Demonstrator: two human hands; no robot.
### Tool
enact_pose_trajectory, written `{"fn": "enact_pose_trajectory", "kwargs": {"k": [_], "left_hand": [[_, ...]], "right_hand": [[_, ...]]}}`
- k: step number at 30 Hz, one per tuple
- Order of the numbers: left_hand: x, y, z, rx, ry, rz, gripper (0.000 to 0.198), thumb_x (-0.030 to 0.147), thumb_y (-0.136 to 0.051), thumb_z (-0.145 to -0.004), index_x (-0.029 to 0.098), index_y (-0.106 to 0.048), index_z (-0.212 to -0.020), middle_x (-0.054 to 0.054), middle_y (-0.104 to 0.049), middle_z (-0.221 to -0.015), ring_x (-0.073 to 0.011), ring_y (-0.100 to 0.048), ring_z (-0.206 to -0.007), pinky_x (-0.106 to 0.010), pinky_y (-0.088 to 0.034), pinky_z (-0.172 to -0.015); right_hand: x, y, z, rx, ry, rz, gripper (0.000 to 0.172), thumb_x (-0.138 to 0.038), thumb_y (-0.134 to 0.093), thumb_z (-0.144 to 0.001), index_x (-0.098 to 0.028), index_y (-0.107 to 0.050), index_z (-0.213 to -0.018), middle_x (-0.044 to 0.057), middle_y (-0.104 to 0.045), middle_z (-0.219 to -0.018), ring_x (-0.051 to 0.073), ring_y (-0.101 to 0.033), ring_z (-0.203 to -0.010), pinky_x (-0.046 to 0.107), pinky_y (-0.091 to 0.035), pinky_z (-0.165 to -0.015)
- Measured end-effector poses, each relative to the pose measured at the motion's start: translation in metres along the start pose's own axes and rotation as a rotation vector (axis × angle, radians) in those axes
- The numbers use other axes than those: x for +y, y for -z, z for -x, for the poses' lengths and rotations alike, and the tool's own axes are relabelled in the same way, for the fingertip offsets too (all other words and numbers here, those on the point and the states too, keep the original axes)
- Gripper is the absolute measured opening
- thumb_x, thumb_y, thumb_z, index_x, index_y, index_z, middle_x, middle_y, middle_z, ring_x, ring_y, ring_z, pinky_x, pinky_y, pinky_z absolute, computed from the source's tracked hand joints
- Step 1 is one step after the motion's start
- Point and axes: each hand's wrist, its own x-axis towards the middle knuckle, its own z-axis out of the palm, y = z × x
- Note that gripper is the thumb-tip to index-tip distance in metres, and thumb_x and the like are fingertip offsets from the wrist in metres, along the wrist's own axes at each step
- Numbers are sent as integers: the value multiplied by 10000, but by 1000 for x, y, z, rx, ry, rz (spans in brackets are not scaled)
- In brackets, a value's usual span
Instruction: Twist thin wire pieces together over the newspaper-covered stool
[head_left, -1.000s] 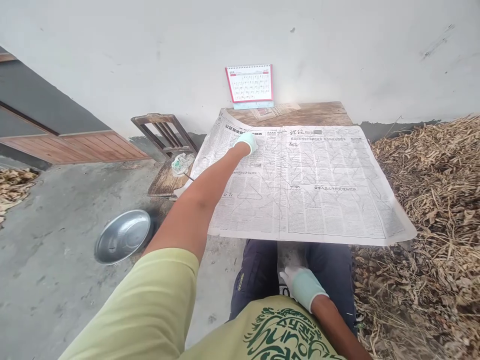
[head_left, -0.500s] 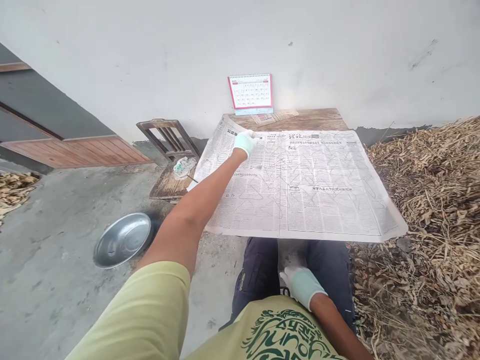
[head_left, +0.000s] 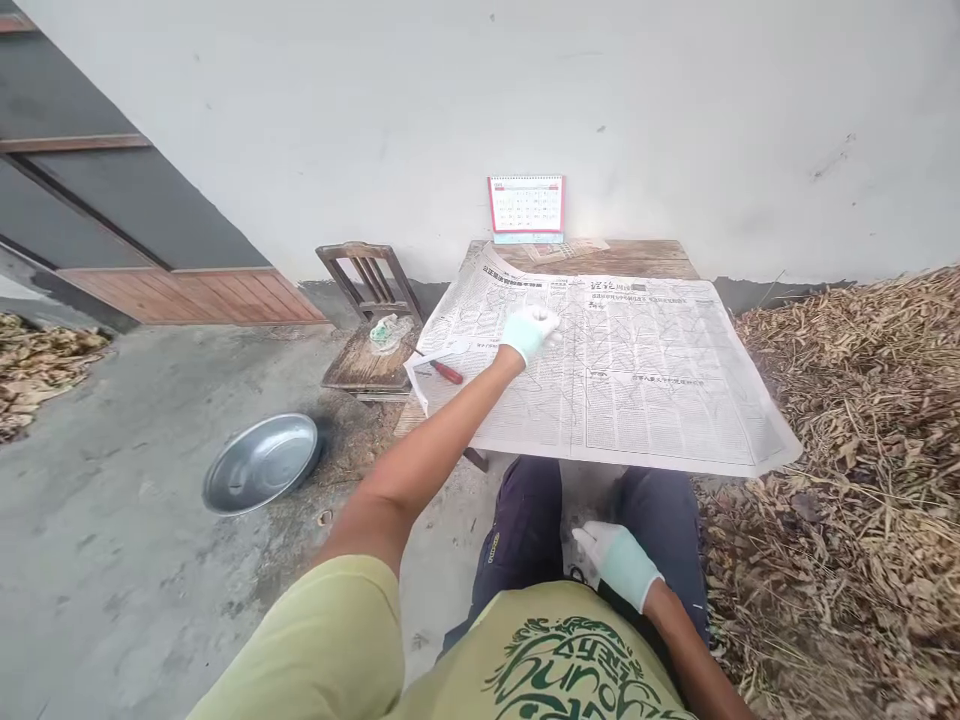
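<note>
White-gloved, the left hand (head_left: 529,332) curls over newspaper (head_left: 660,400) seemingly spread to shield the table (head_left: 652,258), right hand (head_left: 619,562) above the trousers (head_left: 664,520), either's grip impossible to tell.

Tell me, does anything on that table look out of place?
Yes, slightly: the newspaper looks creased and folded over at its left edge, near the red-handled tool, instead of lying flat.

We see thin, matt paper in the newspaper (head_left: 667,410); rough, weathered wood in the table (head_left: 649,260) and the chair (head_left: 360,362); smooth, glossy metal in the basin (head_left: 262,462); and matt cloth in the gloves (head_left: 628,567). The tool handle (head_left: 448,372) looks to us like smooth plastic, the wall (head_left: 405,130) matt, the floor (head_left: 150,520) dull and concrete-like.
</note>
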Motion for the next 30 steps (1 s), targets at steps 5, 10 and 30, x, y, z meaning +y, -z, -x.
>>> {"fn": "enact_pose_trajectory", "kwargs": {"k": [5, 10, 30], "left_hand": [[-8, -8, 63, -127, 59, 48, 169, 238, -740, -861, 164, -593, -825, -47, -719, -716, -138, -689, -679, -251, -511, -639], [-15, -7, 113, -219, 145, 65, 185, 265, -744, -871, 148, -605, -835, -50, -727, -714, -119, -675, -621, -240, -518, -612], [-54, -29, 247, -550, 267, -75, 78, 235, -648, -847, 169, -683, -870, 7, -714, -741, -114, -669, -638, -226, -508, -624]], "right_hand": [[-11, 30, 32, 147, -42, -478, 513, -523, -359, -1027, -208, -612, -710, 28, -654, -642, 169, -630, -636, 273, -467, -693], [-27, 77, 59, 261, -69, -586, 473, -521, -417, -996, -217, -624, -700, 21, -653, -660, 168, -614, -650, 271, -485, -703], [-33, 77, 63, 350, -118, -621, 407, -508, -499, -937, -184, -729, -1023, 90, -758, -900, 210, -703, -799, 318, -586, -807]]}}
